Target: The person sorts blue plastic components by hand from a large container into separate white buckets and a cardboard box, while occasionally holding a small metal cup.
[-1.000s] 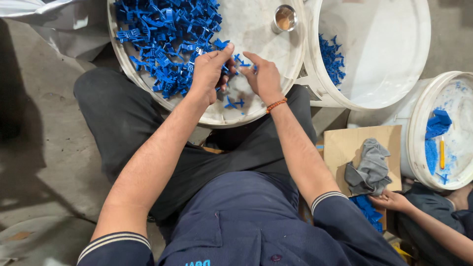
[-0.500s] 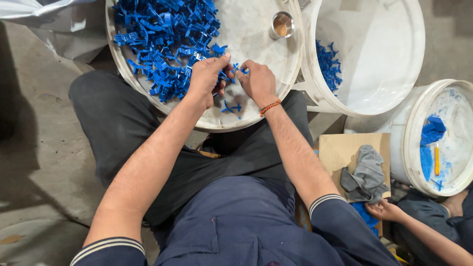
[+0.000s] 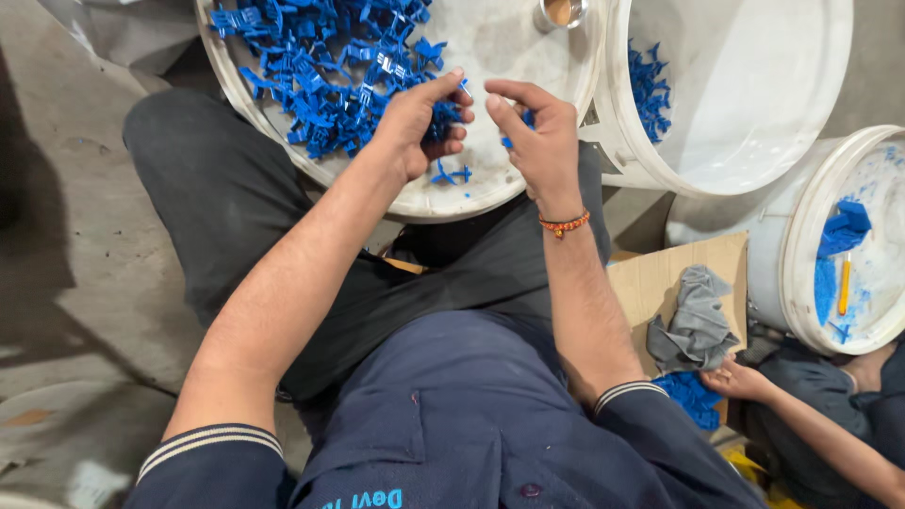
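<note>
A round white tray [image 3: 490, 193] rests on my lap, heaped at its left with several small blue plastic pieces [image 3: 320, 66]. My left hand [image 3: 415, 123] hovers over the tray's near part, fingers curled around a few blue pieces. My right hand [image 3: 537, 132], with an orange bead bracelet at the wrist, is just beside it, thumb and fingers pinched on a small blue piece [image 3: 509, 141]. One loose blue piece [image 3: 448, 174] lies on the tray below the hands.
A small metal cup [image 3: 558, 11] stands at the tray's far edge. A white bucket [image 3: 754, 94] holding blue pieces is at right, another bucket [image 3: 848, 236] further right. Cardboard with a grey cloth [image 3: 693, 320] lies nearby, where another person's hand [image 3: 735, 382] reaches.
My hands have drawn slightly apart above the tray, still working blue pieces. The view shifted a little; the other person's hand stays near the cardboard.
</note>
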